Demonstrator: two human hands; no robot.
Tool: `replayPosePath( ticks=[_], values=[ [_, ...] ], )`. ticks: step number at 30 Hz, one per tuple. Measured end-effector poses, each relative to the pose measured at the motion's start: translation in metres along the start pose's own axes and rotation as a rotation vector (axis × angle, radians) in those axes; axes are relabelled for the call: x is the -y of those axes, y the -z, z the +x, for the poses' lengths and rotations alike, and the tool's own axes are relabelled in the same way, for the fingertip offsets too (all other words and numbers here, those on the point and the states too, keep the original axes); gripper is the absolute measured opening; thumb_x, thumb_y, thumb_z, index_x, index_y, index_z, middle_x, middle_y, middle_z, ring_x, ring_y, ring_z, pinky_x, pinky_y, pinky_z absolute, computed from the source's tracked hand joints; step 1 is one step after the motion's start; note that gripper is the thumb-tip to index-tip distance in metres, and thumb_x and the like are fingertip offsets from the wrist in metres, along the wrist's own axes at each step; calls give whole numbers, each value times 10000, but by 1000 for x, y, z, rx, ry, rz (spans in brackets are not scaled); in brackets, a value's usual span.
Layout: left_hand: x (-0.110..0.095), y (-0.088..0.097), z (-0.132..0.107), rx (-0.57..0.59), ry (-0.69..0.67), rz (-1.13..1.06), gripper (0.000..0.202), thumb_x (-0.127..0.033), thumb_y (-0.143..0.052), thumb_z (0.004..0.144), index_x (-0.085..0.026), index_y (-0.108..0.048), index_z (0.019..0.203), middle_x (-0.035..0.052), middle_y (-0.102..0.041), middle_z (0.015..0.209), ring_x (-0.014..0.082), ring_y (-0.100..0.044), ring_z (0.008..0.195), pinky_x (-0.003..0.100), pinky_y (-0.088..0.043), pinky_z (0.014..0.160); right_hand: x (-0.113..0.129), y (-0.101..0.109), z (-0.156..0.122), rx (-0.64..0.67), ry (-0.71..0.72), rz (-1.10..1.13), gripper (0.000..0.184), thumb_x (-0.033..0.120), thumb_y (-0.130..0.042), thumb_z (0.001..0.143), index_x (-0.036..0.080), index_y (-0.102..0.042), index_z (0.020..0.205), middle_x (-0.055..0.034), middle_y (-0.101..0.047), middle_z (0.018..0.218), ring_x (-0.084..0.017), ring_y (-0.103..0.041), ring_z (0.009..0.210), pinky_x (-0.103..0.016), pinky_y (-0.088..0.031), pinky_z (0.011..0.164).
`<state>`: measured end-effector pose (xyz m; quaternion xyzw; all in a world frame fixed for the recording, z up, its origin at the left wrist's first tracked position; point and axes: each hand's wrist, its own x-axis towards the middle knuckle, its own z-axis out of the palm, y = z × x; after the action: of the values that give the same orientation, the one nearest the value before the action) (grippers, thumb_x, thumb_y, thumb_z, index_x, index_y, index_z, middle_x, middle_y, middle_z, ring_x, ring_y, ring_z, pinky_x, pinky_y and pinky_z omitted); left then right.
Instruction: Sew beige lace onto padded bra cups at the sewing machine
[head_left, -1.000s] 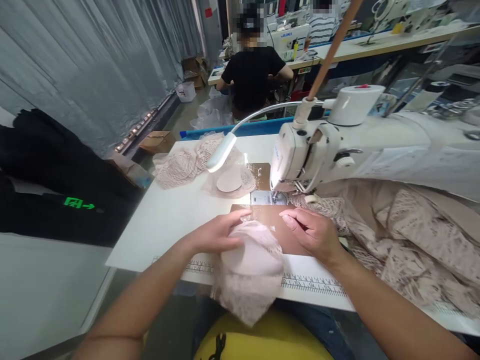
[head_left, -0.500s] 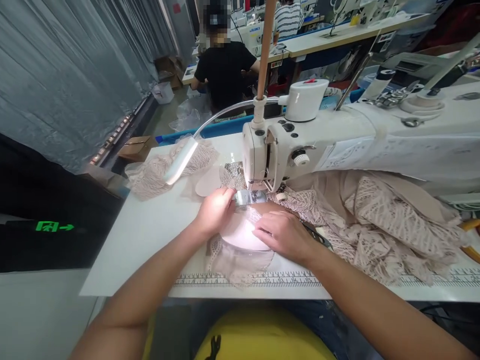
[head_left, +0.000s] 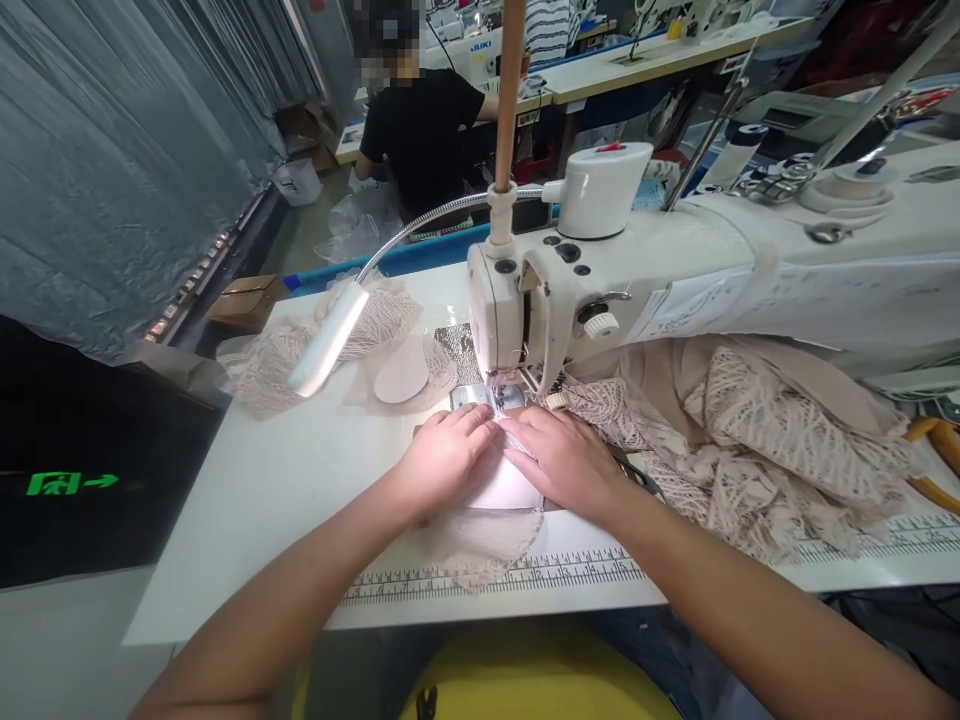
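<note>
My left hand (head_left: 448, 459) and my right hand (head_left: 564, 458) lie side by side on a pale pink lace piece with a padded cup (head_left: 501, 502), fingers pressed flat on the fabric. Their fingertips meet just in front of the presser foot (head_left: 501, 399) of the white sewing machine (head_left: 675, 275). The lace hangs over the table's front edge by the printed ruler (head_left: 510, 575). What lies under my palms is hidden.
A heap of beige lace garments (head_left: 757, 440) fills the table to the right. More lace and a loose cup pad (head_left: 401, 378) lie at the back left under the gooseneck lamp (head_left: 326, 335). Scissors (head_left: 637, 475) peek out beside my right wrist. Another person (head_left: 420, 120) sits at a machine ahead.
Both hands have slid the lace cup forward from the table's front edge up to the presser foot, and they have drawn together. My view has come closer to the machine.
</note>
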<state>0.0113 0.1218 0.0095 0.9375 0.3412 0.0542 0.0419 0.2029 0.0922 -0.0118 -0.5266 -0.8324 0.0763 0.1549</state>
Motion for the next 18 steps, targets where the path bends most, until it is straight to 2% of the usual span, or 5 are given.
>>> replayPosePath(
  ticks=[5,11,18],
  values=[
    [9,4,4,50,-3,-15,478,-372,-444,923,-81,-499,1299,174,-510,1364,300,-503,1224,455,-461,967,3,2,3,50,-25,-24,317,294,-442,935,168,-601,1178,-70,-647,1003,-217,-563,879,-340,-398,758],
    [16,4,10,86,-43,-35,518,-393,-428,924,-49,-498,1305,191,-494,1374,306,-478,1250,455,-438,1010,2,5,7,53,-54,-17,256,287,-452,924,177,-616,1086,-62,-649,927,-199,-558,807,-315,-376,688],
    [26,3,16,108,-95,-51,544,-410,-455,911,-55,-481,1322,205,-511,1344,317,-501,1209,469,-441,1003,1,4,9,52,-100,-4,238,287,-493,900,193,-624,1076,-62,-655,913,-194,-560,783,-302,-368,674]
  ],
)
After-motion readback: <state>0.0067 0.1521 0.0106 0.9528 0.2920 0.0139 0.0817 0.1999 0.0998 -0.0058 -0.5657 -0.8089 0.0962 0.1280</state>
